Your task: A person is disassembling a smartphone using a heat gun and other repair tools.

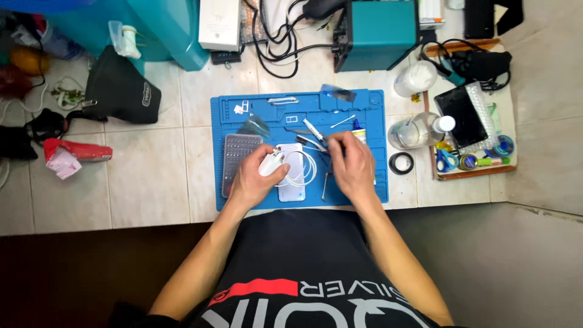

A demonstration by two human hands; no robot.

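My left hand (255, 176) grips a white charger plug (271, 164) over the blue work mat (358, 103). Its white cable (306, 167) loops across a white phone (293, 185) lying flat on the mat. My right hand (352, 164) rests fingers-down on the mat just right of the phone, close to tweezers (313, 144) and a thin screwdriver (325, 185); what the fingers pinch is hidden. A grey tray of screwdriver bits (234, 161) lies left of my left hand.
A teal box (376, 30) with black cables sits behind the mat. A clear bottle (416, 130), a tape roll (401, 163) and a wooden tray (480, 172) of small tools stand right. A black pouch (121, 91) and red packet (79, 150) lie left.
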